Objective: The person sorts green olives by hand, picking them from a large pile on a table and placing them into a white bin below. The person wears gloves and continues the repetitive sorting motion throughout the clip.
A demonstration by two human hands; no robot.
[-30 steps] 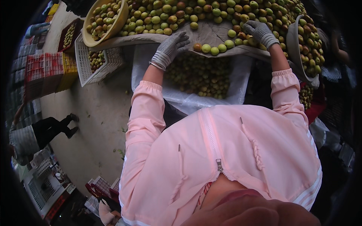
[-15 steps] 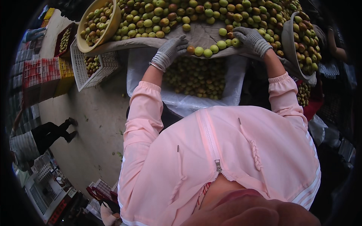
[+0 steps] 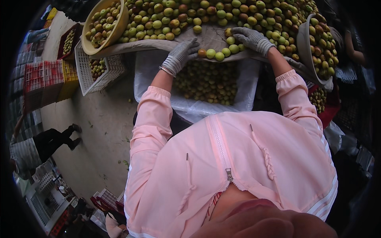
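Note:
Small round green and reddish-brown fruits (image 3: 170, 20), which look like jujubes, are heaped on a cloth-covered table (image 3: 208, 35). Several of them, mostly green fruits (image 3: 219, 56), sit in a curved row along the near edge. At the left end of this row, beside a brownish fruit (image 3: 202, 53), rests my left hand (image 3: 180, 56) in a grey striped glove, fingers stretched out, holding nothing. My right hand (image 3: 254, 41), gloved alike, lies flat with extended fingers over the row's right end, its fingertips by a yellowish fruit (image 3: 228, 31). Its palm side is hidden.
Below the table edge, a container lined with clear plastic (image 3: 244, 99) holds many fruits. A yellow basin (image 3: 124, 18) and a grey basin (image 3: 303, 43), both full, flank the heap. White (image 3: 81, 69) and red crates (image 3: 35, 79) stand left. Another person (image 3: 39, 148) is walking there.
My right hand has moved left and slightly away from me, toward the fruits at the far side of the row. My left hand has shifted slightly right and stays open.

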